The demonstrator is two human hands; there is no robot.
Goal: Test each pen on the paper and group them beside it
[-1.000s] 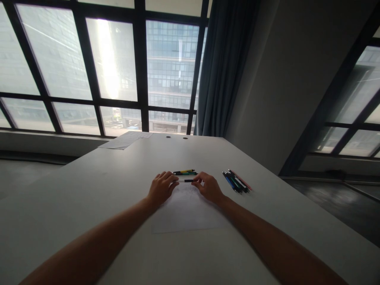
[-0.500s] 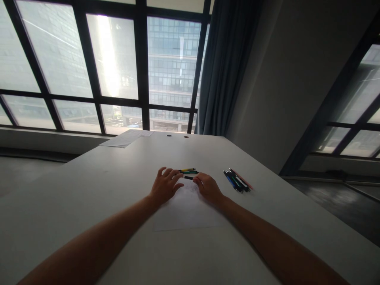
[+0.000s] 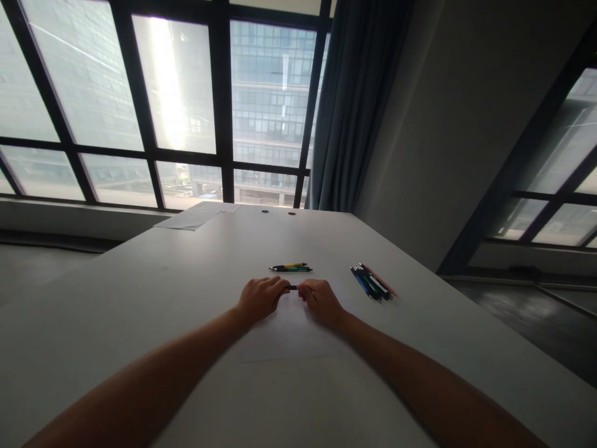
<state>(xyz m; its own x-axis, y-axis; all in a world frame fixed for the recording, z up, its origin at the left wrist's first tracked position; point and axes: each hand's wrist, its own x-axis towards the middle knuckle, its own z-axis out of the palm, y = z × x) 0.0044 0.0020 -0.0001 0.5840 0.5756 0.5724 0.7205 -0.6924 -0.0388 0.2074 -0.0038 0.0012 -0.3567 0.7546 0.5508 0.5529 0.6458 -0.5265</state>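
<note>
Between my two hands is a dark pen (image 3: 293, 287), held level above a white sheet of paper (image 3: 289, 342). My left hand (image 3: 263, 297) is closed on the pen's left end. Closed around its right end is my right hand (image 3: 321, 301). Both fists hide most of the pen, so only a short dark stretch shows in the middle. Just beyond my hands lie a yellow pen (image 3: 296, 265) and a green pen (image 3: 298, 269) side by side on the table.
Several pens (image 3: 372, 284) lie in a bunch on the white table (image 3: 196, 386) to the right. Papers (image 3: 191, 216) rest at the far left edge. Two round grommets (image 3: 291, 213) sit at the far end. A blue curtain (image 3: 345, 124) and windows stand behind.
My left hand has closed its spread fingers on the pen's left end. Both hands have come slightly nearer to me, uncovering the yellow and green pens.
</note>
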